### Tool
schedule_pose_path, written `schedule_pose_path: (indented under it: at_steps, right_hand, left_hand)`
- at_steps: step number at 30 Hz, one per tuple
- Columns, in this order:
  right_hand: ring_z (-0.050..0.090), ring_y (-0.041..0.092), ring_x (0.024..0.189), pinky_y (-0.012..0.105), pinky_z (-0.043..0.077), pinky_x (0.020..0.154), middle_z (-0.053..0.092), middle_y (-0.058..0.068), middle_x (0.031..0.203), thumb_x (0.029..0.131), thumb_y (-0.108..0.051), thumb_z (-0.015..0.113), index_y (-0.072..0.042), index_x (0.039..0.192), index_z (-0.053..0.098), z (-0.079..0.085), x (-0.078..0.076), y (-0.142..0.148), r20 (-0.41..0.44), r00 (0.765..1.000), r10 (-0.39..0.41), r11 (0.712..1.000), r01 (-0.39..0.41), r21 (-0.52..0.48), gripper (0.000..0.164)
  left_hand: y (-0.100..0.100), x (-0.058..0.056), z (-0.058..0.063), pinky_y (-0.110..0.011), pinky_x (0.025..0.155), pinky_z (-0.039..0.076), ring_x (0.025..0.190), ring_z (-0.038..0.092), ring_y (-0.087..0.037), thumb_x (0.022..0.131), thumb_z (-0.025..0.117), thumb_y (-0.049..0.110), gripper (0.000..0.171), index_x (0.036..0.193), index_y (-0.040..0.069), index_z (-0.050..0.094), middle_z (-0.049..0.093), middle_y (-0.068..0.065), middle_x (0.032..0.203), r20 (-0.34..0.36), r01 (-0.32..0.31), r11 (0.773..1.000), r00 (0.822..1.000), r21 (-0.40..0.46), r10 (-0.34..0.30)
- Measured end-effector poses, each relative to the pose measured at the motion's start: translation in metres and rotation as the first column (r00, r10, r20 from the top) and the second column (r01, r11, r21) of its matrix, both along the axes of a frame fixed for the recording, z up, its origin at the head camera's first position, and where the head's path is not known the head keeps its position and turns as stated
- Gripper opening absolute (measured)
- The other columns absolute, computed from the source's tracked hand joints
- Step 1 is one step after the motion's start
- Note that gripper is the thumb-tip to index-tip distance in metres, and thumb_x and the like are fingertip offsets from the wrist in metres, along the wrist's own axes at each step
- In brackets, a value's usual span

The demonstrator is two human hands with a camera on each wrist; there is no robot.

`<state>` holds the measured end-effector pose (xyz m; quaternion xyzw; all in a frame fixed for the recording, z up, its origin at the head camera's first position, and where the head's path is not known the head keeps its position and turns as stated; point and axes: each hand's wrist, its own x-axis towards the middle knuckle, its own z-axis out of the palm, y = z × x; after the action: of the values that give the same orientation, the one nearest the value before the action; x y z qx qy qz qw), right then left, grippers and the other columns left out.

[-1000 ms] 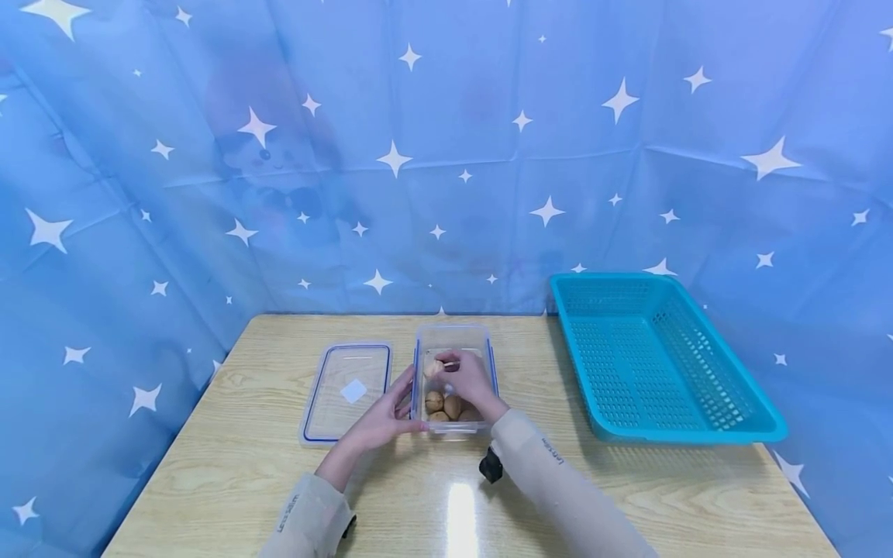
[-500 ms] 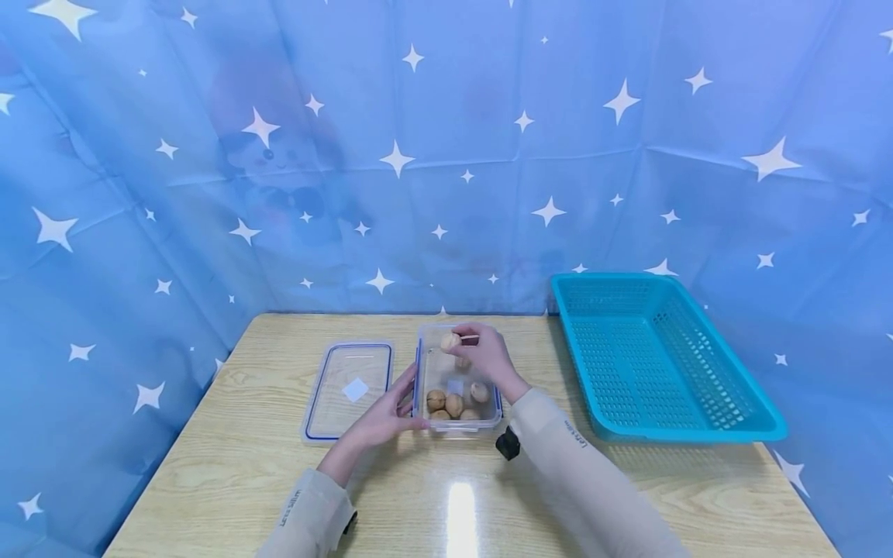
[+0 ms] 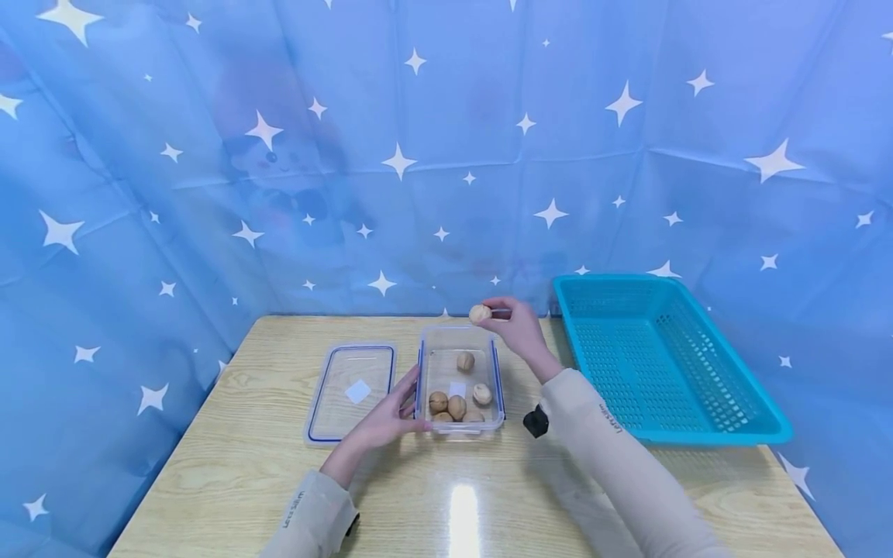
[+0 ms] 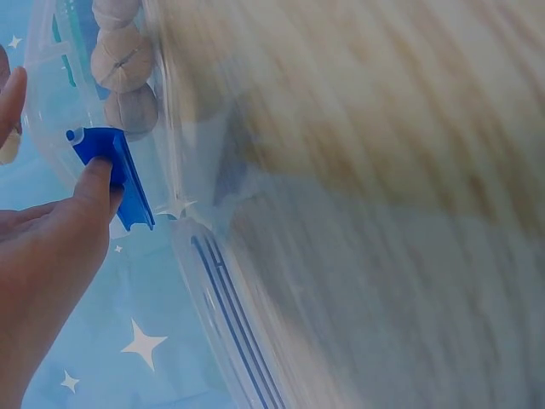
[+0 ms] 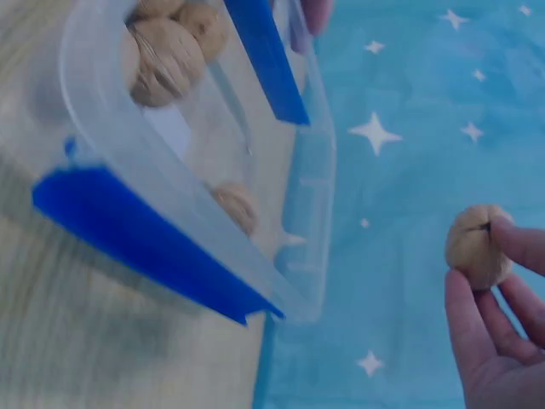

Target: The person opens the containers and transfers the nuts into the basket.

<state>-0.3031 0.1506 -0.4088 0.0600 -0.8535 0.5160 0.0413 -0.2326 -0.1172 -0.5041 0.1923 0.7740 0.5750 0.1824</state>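
A clear plastic food container (image 3: 462,332) with blue side latches stands on the table, several walnuts (image 3: 456,407) inside, mostly at its near end. My left hand (image 3: 380,422) holds the container's near left corner; in the left wrist view a digit lies against the blue latch (image 4: 117,175). Past the container's far right corner, my right hand (image 3: 518,325) is raised and pinches a walnut (image 5: 479,245) between thumb and fingers, apart from the container. One walnut (image 3: 465,361) lies alone toward the far end, and a paler one (image 3: 482,394) near the right wall.
Left of the container lies a clear lid (image 3: 338,395) with a blue seal and a white square label (image 3: 358,390). At the right stands a teal perforated basket (image 3: 582,372). A blue star-patterned curtain (image 3: 446,194) hangs behind the wooden table (image 3: 230,465).
My right hand has lifted the walnut up out of the container and carried it away to the far right. The left hand stays at the container's corner.
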Motion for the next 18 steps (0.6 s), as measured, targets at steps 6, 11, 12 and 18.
schedule_pose_path:
  at_steps: [6,11,12,18]
  right_hand:
    - [0.06,0.037,0.124,0.051,0.057,0.098,0.062,0.021,0.134,0.095,-0.015,0.067,-0.005,0.133,0.061,0.013,-0.002,0.02,0.0,0.999,-0.033,0.999,0.033,0.022,0.039]
    - [0.057,0.037,0.128,0.052,0.056,0.099,0.059,0.021,0.138,0.096,-0.016,0.066,-0.006,0.135,0.059,0.019,-0.005,0.036,0.018,0.997,-0.07,0.997,0.069,0.023,0.04]
    - [0.056,0.037,0.128,0.052,0.056,0.099,0.058,0.02,0.138,0.096,-0.016,0.066,-0.006,0.135,0.059,0.02,-0.005,0.039,0.017,0.997,-0.079,0.997,0.078,0.024,0.041]
    - [0.055,0.037,0.13,0.052,0.056,0.098,0.058,0.02,0.14,0.096,-0.018,0.067,-0.006,0.136,0.058,0.023,-0.006,0.059,-0.004,0.992,-0.124,0.992,0.124,0.037,0.042]
  left_hand:
    - [0.0,0.001,0.0,-0.045,0.125,0.025,0.155,0.01,-0.037,0.084,0.077,0.01,0.109,0.161,0.011,0.0,-0.005,-0.014,0.169,0.004,-0.005,1.0,1.0,-0.006,0.005]
    - [0.001,0.002,0.001,-0.047,0.125,0.026,0.154,0.011,-0.038,0.085,0.077,0.011,0.108,0.161,0.009,0.0,-0.004,-0.014,0.169,-0.005,-0.013,1.0,1.0,-0.011,0.013]
    - [0.001,0.001,0.001,-0.047,0.125,0.026,0.154,0.011,-0.038,0.085,0.077,0.011,0.108,0.161,0.009,0.0,-0.004,-0.015,0.169,-0.008,-0.013,1.0,1.0,-0.01,0.013]
    - [0.001,0.001,0.001,-0.047,0.125,0.025,0.155,0.011,-0.037,0.085,0.077,0.009,0.108,0.161,0.009,0.001,0.0,-0.017,0.168,-0.012,-0.009,1.0,1.0,0.001,0.009]
